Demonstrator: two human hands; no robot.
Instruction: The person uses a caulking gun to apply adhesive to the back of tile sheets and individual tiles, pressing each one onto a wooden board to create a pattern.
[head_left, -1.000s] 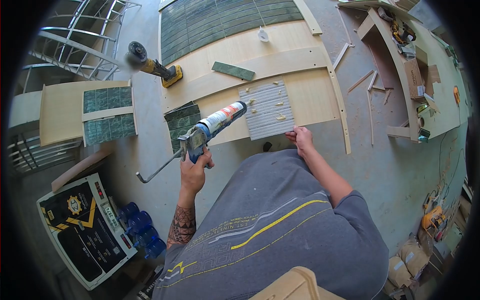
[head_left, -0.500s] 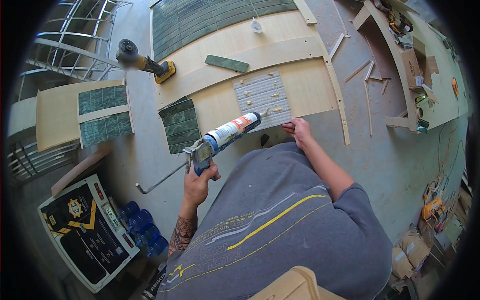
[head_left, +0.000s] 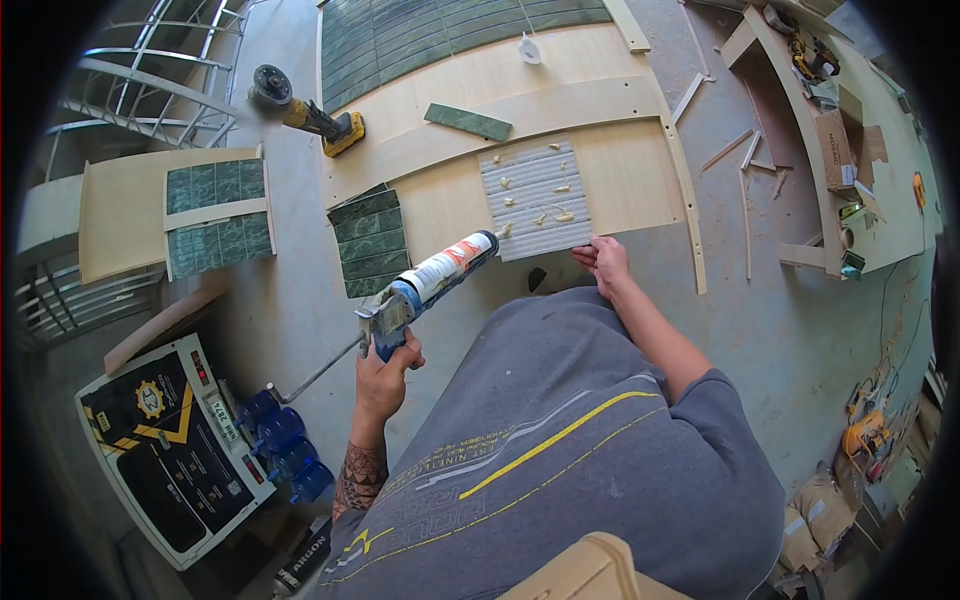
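Note:
My left hand (head_left: 384, 378) is wrapped round the handle of a blue caulking gun (head_left: 388, 318). The gun carries a white and orange sealant cartridge (head_left: 450, 265), and its nozzle points at the left part of a grey ribbed tile sheet (head_left: 540, 215). Several cream adhesive dabs (head_left: 565, 215) are scattered over that sheet, which lies on a pale wooden panel (head_left: 630, 180). At the sheet's near right corner, my right hand (head_left: 606, 266) pinches the edge between bent fingers. Left of the sheet lie green marble-look tiles (head_left: 370, 240).
A yellow-black angle grinder (head_left: 320, 125), a loose green tile strip (head_left: 467, 121) and a small white bottle (head_left: 529, 50) rest on the panel. Wood offcuts (head_left: 727, 150) lie on the floor at right. Blue water jugs (head_left: 290, 450) stand at lower left beside a vehicle (head_left: 175, 450).
The caulking gun has shifted left and slightly down, its nozzle now over the sheet's left side. My right hand stays at the corner. The whole view has shifted a little.

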